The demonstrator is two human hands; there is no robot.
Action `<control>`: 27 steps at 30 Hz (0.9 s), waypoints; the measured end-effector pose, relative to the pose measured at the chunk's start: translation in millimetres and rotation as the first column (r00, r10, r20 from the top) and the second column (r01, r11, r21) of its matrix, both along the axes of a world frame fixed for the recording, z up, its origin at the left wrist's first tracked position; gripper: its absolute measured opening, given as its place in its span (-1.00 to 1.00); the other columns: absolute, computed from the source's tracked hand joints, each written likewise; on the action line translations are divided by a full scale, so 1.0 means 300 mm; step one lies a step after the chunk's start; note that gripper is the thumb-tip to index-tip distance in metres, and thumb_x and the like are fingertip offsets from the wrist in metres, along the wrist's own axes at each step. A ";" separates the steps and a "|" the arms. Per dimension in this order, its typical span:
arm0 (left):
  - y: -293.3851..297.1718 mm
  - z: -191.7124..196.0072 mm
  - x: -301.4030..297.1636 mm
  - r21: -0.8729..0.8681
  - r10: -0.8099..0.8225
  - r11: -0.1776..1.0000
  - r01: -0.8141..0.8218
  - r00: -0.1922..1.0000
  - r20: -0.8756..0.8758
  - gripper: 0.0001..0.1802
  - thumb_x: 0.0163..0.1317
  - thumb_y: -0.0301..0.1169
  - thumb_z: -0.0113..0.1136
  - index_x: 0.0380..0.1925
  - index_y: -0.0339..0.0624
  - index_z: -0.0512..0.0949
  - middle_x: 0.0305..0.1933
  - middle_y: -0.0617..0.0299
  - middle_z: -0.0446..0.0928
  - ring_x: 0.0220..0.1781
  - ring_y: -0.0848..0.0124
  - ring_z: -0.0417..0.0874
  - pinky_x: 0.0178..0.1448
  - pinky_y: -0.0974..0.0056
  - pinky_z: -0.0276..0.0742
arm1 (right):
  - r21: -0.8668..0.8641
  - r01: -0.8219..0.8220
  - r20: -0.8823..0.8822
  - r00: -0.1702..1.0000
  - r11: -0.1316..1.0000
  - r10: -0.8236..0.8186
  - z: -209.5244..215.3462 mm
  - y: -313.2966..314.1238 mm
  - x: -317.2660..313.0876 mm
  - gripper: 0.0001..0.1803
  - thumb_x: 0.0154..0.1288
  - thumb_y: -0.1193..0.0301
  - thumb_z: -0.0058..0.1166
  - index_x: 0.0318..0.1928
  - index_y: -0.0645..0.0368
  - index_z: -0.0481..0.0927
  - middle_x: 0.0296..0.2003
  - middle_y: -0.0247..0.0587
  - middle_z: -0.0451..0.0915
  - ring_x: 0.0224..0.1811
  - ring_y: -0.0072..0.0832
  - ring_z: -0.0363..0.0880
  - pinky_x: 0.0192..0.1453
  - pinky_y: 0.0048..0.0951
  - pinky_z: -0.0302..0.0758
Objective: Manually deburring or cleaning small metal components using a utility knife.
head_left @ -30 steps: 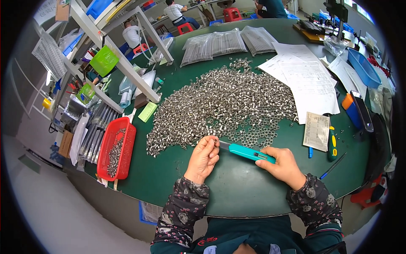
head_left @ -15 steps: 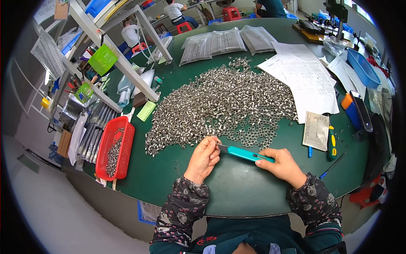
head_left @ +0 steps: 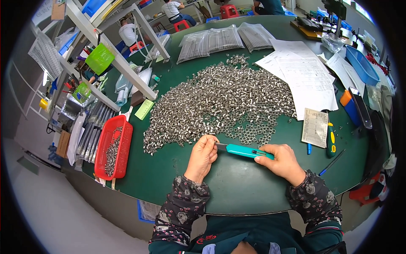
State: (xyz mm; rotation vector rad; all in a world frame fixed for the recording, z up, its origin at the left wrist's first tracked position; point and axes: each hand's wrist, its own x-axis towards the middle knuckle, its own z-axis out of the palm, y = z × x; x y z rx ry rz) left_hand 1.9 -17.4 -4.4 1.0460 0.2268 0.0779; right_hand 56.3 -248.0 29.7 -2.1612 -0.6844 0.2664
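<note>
So the person's right hand (head_left: 284,161) has a firm wrap on the teal utility knife (head_left: 246,151), thumb along the handle; the left hand (head_left: 200,157) is pinching what looks like one small metal ring (head_left: 216,142) between thumb and forefinger, though it's tiny and mostly hidden; the knife's blade (head_left: 221,147) points left, right up at that pinch, and whether steel actually meets the ring can't be told from here. All this sits over the near middle of the green table (head_left: 237,190), just on the near side of a huge pile of metal rings (head_left: 224,95); a red basket (head_left: 123,153) with some more rings stands at the left, papers (head_left: 304,82) lie at the far right, and a screwdriver (head_left: 331,142) is nearer in on the right. Main worry, honestly, is those bare fingertips; if the blade slips off something that small and round, it could run straight into the left thumb; too loose a pinch and the ring could spin or pop out, and with the pile so near it'd be hopeless to find again; too much sideways push might snap the thin blade as well.
</note>
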 end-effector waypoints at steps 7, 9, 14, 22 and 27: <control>0.000 0.003 -0.002 0.075 -0.008 0.997 0.009 1.000 -0.018 -0.82 0.28 -0.32 -0.10 -0.37 -0.19 0.38 -0.56 0.41 0.25 -0.67 0.71 0.10 -0.67 0.59 -0.04 | -0.010 -0.001 0.110 0.994 1.000 0.002 -0.007 0.000 0.003 -0.69 -0.07 0.22 0.17 -0.35 0.17 0.59 -0.51 -0.09 0.55 -0.46 -0.20 0.53 -0.38 -0.32 0.41; -0.004 0.011 -0.001 0.104 -0.003 0.995 0.005 1.000 -0.026 -0.82 0.29 -0.31 -0.11 -0.39 -0.17 0.38 -0.58 0.44 0.22 -0.68 0.73 0.08 -0.68 0.60 -0.06 | -0.014 -0.001 0.125 0.992 1.000 0.002 -0.002 0.000 0.003 -0.68 -0.08 0.22 0.18 -0.34 0.17 0.59 -0.49 -0.10 0.55 -0.45 -0.20 0.53 -0.36 -0.32 0.42; -0.007 0.018 0.001 0.148 -0.005 0.989 0.011 0.999 -0.040 -0.81 0.30 -0.30 -0.13 -0.42 -0.14 0.36 -0.63 0.47 0.16 -0.69 0.74 0.03 -0.68 0.60 -0.08 | -0.023 -0.001 0.183 0.983 1.000 0.005 -0.005 -0.004 0.003 -0.67 -0.08 0.21 0.18 -0.33 0.18 0.59 -0.44 -0.11 0.57 -0.42 -0.19 0.53 -0.34 -0.31 0.43; 0.012 0.022 -0.011 0.192 -0.063 0.978 0.082 0.993 -0.104 -0.79 0.29 -0.27 -0.12 -0.43 -0.13 0.36 -0.64 0.47 0.14 -0.69 0.74 0.02 -0.68 0.60 -0.09 | -0.029 -0.003 0.259 0.966 1.000 0.011 0.002 -0.005 -0.005 -0.68 -0.08 0.21 0.18 -0.34 0.17 0.59 -0.47 -0.14 0.55 -0.45 -0.19 0.51 -0.38 -0.28 0.40; 0.030 0.021 -0.010 0.206 -0.145 0.964 0.168 0.982 -0.120 -0.79 0.28 -0.26 -0.10 -0.44 -0.13 0.37 -0.58 0.45 0.22 -0.68 0.75 0.05 -0.68 0.61 -0.07 | -0.027 -0.003 0.395 0.919 1.000 0.013 -0.001 -0.014 0.000 -0.71 -0.09 0.21 0.18 -0.38 0.12 0.58 -0.60 -0.21 0.44 -0.56 -0.21 0.44 -0.50 -0.27 0.33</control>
